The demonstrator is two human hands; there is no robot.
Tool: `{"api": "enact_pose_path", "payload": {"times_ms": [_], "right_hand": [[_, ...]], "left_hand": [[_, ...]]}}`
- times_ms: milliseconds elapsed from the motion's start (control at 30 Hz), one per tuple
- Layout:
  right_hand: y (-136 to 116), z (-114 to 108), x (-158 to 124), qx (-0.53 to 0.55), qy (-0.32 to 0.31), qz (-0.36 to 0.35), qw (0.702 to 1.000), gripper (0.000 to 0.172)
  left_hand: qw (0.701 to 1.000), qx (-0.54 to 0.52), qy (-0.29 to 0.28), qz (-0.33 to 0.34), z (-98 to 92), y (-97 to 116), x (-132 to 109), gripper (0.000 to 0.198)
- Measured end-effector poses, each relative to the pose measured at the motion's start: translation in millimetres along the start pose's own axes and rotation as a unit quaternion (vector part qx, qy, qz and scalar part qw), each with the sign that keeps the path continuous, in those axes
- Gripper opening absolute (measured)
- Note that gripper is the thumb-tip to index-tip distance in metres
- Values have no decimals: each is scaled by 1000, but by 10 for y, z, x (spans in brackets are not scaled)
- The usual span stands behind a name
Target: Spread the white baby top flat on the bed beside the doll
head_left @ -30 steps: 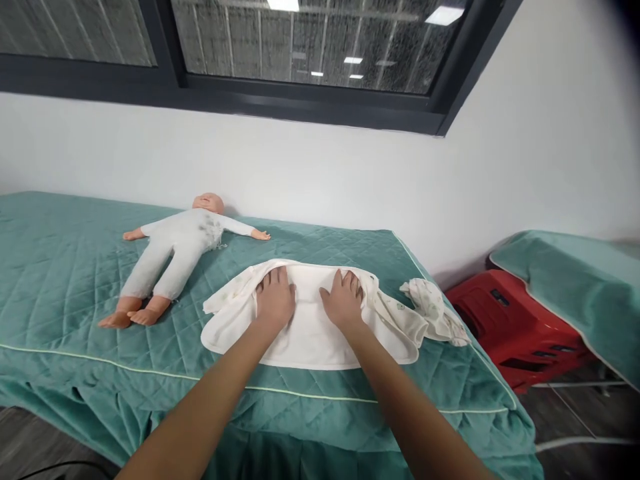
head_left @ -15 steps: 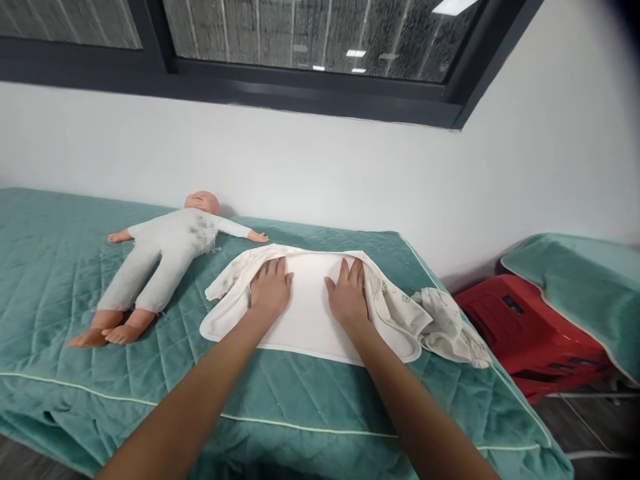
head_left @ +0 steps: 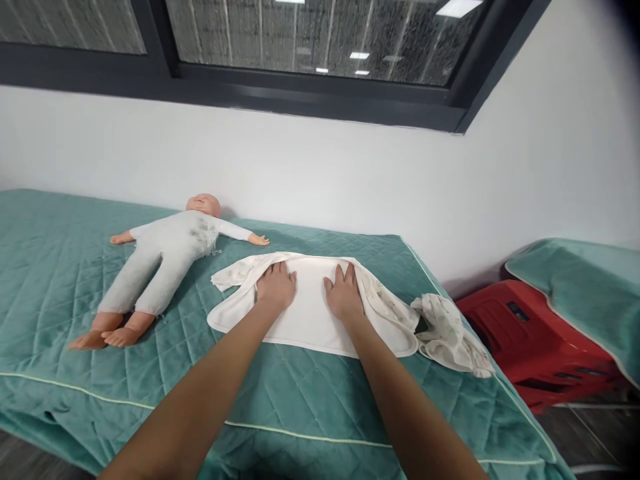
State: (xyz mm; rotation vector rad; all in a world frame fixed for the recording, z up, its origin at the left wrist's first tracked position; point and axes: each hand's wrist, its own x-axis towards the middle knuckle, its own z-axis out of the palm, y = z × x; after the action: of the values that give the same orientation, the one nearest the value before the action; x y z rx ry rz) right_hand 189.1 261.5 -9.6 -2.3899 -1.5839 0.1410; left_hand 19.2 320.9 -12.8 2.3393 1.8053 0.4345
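A small white baby top (head_left: 310,313) with a faint print lies spread on the green quilted cover, its pale inner side facing up. My left hand (head_left: 277,287) lies on its left part, fingers extended and the tips tucked under the folded upper edge. On the right part rests my right hand (head_left: 344,291), palm down with the fingers apart, its tips also near that fold. A crumpled printed cloth (head_left: 453,333) sits just right of the top. To the left a baby doll (head_left: 167,250) in a white bodysuit lies on its back, arms spread.
The green quilted cover (head_left: 300,407) drapes over the bed's front edge. Behind it stands a white wall (head_left: 320,173) below a dark-framed window (head_left: 310,93). Past the bed's right end is a red plastic object (head_left: 540,347), partly under another green cloth (head_left: 585,287).
The baby top has been drawn in slightly from both sides, its left edge shifting right. Both hands stay on it and sit a little closer together. The doll lies as before.
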Motion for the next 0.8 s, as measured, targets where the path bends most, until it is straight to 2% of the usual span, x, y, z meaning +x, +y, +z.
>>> {"api": "enact_pose_path", "payload": {"times_ms": [133,267,500,633,800], "right_hand": [[-22,-26,34,-28,-37,8,999,69],[-27,-37,59,-37,-45,-3,998,72],[-16,18,60,-36,-18,-7,999,72],[-15,36,50,-31,-3,-9,999,70],[-39,12,37,-37,-2,-14,999,69]], "left_hand": [[1000,1,-4,-2,7,15,21,59],[1000,4,3,-3,28,22,35,58],[1000,18,20,3,81,12,43,57],[999,30,39,13,99,77,12,55],[996,33,45,74,115,183,-98,52]]}}
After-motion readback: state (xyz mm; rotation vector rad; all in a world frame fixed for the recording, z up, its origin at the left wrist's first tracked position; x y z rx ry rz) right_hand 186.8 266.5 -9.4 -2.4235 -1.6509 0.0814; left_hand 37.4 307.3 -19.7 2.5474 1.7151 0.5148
